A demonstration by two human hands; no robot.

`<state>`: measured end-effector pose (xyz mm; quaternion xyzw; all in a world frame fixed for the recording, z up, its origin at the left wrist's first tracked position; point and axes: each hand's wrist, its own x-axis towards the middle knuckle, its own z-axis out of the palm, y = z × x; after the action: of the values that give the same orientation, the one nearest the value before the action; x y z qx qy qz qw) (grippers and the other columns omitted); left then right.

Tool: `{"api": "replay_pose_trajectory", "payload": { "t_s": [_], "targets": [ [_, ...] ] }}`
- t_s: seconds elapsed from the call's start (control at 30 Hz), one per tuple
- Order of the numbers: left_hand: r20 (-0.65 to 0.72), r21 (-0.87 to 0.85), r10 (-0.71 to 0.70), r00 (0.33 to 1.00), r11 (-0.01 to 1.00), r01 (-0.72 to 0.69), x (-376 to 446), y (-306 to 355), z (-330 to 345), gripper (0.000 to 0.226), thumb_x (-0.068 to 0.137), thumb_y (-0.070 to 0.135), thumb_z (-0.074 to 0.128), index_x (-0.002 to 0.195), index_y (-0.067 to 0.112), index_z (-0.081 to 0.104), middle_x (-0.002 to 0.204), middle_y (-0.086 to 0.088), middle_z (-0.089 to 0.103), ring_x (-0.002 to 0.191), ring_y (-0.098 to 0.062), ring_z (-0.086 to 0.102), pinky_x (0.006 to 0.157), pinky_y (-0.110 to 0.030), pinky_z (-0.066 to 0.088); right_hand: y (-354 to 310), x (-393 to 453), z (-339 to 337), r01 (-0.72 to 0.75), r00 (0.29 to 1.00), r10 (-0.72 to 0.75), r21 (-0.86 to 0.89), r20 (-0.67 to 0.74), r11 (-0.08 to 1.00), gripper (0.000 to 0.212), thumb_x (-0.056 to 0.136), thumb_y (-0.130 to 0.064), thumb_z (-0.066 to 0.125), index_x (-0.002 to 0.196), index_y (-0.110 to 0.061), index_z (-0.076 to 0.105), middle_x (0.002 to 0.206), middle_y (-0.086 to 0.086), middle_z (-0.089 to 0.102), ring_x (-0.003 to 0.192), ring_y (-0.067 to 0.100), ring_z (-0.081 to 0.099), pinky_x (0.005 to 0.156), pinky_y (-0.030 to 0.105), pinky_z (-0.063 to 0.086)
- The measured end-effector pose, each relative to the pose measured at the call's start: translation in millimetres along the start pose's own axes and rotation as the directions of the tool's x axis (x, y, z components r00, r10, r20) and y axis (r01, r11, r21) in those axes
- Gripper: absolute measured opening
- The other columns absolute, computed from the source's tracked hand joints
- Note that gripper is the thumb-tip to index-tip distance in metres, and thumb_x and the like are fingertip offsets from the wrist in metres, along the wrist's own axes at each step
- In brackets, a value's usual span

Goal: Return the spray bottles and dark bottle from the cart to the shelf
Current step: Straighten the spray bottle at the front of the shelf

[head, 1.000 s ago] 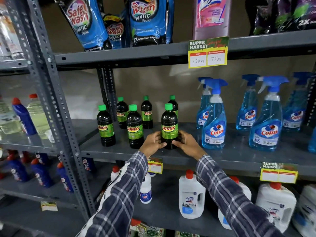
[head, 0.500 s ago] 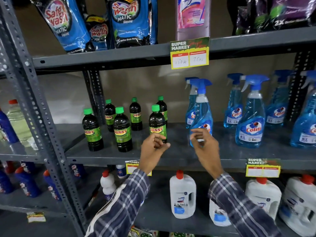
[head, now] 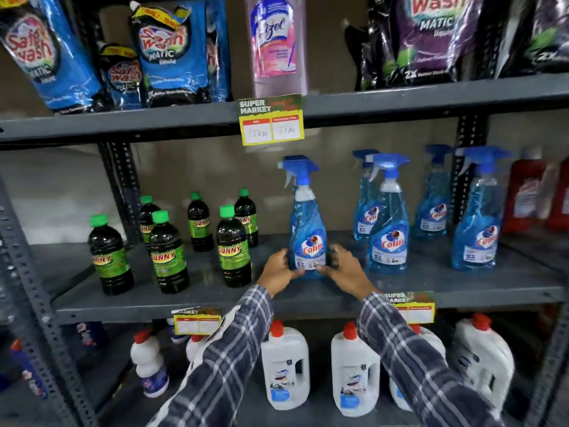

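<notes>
A blue Colin spray bottle (head: 307, 223) stands upright on the grey middle shelf (head: 308, 295). My left hand (head: 277, 268) clasps its base from the left and my right hand (head: 346, 266) from the right. Just left of it stands a dark Sunny bottle (head: 233, 246) with a green cap, among several like it. More blue spray bottles (head: 388, 217) stand to the right on the same shelf. The cart is out of view.
Blue and purple detergent pouches (head: 166, 53) and a pink bottle (head: 277, 44) fill the top shelf. White jugs (head: 284, 368) with red caps line the lower shelf. Yellow price tags (head: 271, 120) hang on shelf edges. Red bottles (head: 529, 192) stand far right.
Both hands let go of the front dark Sunny bottle, moved right, and now clasp the base of the blue spray bottle. The camera shifted right.
</notes>
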<state>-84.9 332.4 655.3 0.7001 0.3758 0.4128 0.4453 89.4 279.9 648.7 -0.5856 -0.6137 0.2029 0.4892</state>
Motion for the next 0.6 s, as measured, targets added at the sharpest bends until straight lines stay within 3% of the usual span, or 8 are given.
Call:
{"api": "replay_pose_trajectory", "payload": {
  "t_s": [0.17,0.27,0.37,0.6],
  "targets": [
    [0.002,0.039,0.0,1.0,0.999,0.0,-7.5,-3.4,-5.3,0.052,0.082,-0.016,0.065,0.131,-0.007,0.05,0.131,-0.025,0.062,0.11,-0.022,0.061,0.083,-0.017,0.057,1.7,-2.9,4.5,0.011,1.0,-0.01,-0.029,0.01,1.0,0.048,0.08,-0.014,0.079,0.119,-0.004,0.051,0.118,0.014,0.071,0.108,0.027,0.07,0.096,0.049,0.055],
    [0.011,0.064,0.007,1.0,0.998,-0.007,-13.0,-6.6,-8.0,0.055,0.083,-0.01,0.068,0.134,-0.002,0.049,0.13,-0.021,0.064,0.111,-0.021,0.062,0.087,-0.017,0.055,3.6,-4.3,3.8,0.029,0.999,-0.029,-0.022,0.036,0.999,0.045,0.081,-0.013,0.078,0.117,-0.007,0.05,0.118,0.011,0.071,0.106,0.024,0.07,0.096,0.048,0.056],
    [0.004,0.093,0.012,1.0,0.996,-0.012,-15.0,-4.5,-5.6,0.054,0.084,-0.01,0.067,0.134,-0.001,0.049,0.13,-0.02,0.064,0.109,-0.019,0.062,0.074,-0.006,0.055,4.2,-4.4,2.7,0.02,0.999,-0.018,-0.028,0.051,0.999,0.045,0.083,-0.014,0.076,0.117,-0.009,0.047,0.121,0.012,0.068,0.11,0.026,0.068,0.098,0.049,0.055],
    [-0.002,0.161,0.013,1.0,0.987,-0.012,-13.6,-4.3,-0.3,0.05,0.087,-0.008,0.064,0.133,0.0,0.049,0.133,-0.019,0.063,0.11,-0.015,0.06,0.07,0.0,0.052,5.6,-4.6,1.5,0.021,0.999,-0.019,-0.059,0.046,0.998,0.043,0.085,-0.017,0.074,0.116,-0.013,0.045,0.123,0.009,0.068,0.112,0.025,0.068,0.099,0.046,0.055]
  ]
}}
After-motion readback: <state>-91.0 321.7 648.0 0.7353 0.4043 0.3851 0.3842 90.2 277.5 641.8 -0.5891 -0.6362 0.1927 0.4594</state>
